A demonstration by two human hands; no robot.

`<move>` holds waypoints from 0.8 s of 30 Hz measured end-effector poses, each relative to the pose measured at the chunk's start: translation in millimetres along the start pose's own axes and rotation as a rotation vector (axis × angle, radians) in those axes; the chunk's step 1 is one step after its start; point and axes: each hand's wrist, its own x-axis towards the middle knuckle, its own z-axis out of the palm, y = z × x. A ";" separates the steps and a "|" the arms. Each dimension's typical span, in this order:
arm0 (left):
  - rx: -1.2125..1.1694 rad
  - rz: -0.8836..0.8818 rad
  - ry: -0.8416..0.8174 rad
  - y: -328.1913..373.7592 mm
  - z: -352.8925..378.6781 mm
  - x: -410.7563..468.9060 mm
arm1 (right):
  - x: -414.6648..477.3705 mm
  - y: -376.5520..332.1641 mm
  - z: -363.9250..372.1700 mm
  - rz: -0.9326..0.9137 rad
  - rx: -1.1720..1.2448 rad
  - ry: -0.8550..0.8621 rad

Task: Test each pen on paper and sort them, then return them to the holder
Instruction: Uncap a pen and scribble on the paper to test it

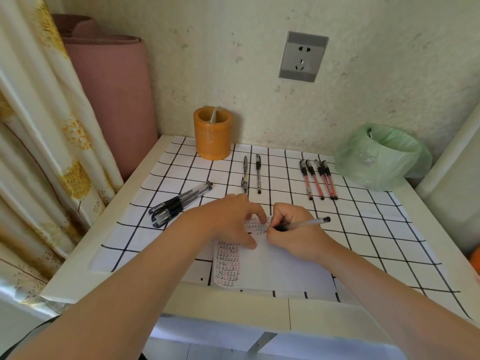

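While our right hand [288, 229] pinched the light, stiff pen [306, 223] low by its grip, our left hand [233, 219] spread fingers, pinning the flimsy paper [280, 268].

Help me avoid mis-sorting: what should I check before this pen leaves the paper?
1. Right hand grips the pen: ok.
2. Left hand presses the paper flat: ok.
3. Pen's fresh mark visible: cannot tell, the tip is hidden by the hand.
4. Black bundle, middle pair and red pens lie apart: ok.
5. Holder upright: ok.
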 end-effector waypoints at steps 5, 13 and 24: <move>-0.005 -0.001 -0.001 -0.4 0.1 -0.1 | -0.5 -1.9 0.3 -0.015 -0.034 -0.022; -0.004 -0.007 -0.002 0.2 -0.8 -0.3 | -0.9 -5.5 -0.6 0.011 -0.021 -0.038; -0.016 -0.004 -0.003 4.0 -1.9 -3.2 | -2.6 -11.5 -1.7 0.048 -0.055 -0.043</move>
